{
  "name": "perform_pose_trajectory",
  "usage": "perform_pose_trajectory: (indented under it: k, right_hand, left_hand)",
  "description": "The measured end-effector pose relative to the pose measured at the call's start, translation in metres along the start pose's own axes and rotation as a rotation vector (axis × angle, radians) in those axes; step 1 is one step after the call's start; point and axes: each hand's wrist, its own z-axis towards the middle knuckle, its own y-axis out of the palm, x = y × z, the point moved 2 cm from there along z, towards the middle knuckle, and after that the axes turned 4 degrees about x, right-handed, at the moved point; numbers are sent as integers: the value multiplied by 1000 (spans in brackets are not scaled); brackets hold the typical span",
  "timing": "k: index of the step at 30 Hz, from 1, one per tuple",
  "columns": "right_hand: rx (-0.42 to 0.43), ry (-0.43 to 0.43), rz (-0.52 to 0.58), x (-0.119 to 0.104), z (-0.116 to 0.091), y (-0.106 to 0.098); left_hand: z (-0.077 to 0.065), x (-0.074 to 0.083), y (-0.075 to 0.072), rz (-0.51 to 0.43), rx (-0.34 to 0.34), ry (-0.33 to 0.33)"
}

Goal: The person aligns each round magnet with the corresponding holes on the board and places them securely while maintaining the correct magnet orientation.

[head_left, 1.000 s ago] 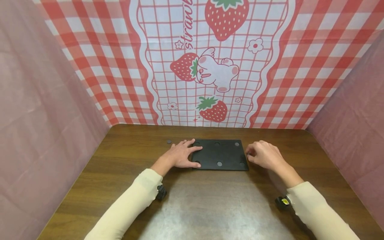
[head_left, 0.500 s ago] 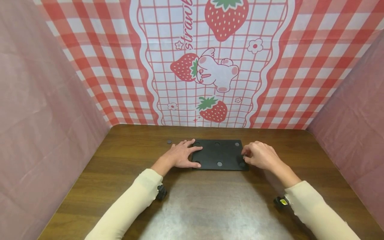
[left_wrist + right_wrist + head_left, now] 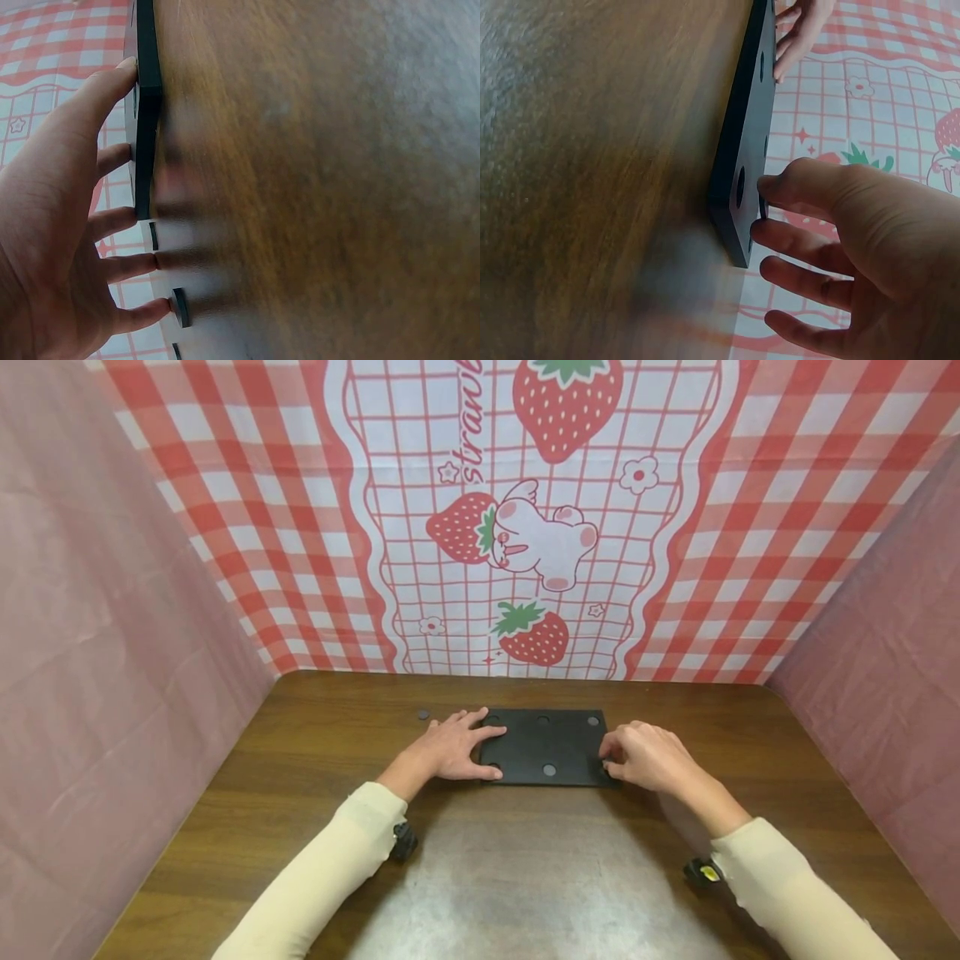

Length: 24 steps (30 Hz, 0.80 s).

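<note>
At left, three small black round discs (image 3: 181, 307) lie on the brown wooden worktop (image 3: 480, 877) beside my left hand (image 3: 453, 747), its fingers spread apart over the left end of one flat black rectangular board (image 3: 536, 745). The board sits toward the worktop's far edge and carries six round recesses (image 3: 542, 720), three per row. At its right end my right hand (image 3: 652, 753) pinches one thin dark disc (image 3: 763, 208) between thumb and index, close to the near-right recess, which those fingers partly cover from overhead. Behind hangs one red-and-white strawberry-print cloth (image 3: 525, 527). The board's long axis runs left to right, parallel to the cloth; the pinched disc shows nearly edge-on from my right wrist.
</note>
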Motion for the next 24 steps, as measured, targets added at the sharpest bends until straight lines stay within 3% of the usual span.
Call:
perform_pose_trajectory:
  k: [3,8,10,19,24]
  right_hand:
    - [3,-9,-10,0,-1,1]
    - [0,-27,-25,-2,-4,1]
    - [-4,-31,-29,-3,-6,1]
    - [-23,-78,-54,-4,-6,3]
    - [-26,-102,-49,-3,-6,2]
  left_hand:
    - [6,-10,9,14,17,15]
    - [-3,5,-7,-2,-12,1]
    - [-1,4,-6,-27,-20,0]
    - [15,-18,16,-3,0,13]
    - [18,-22,18,10,-12,16]
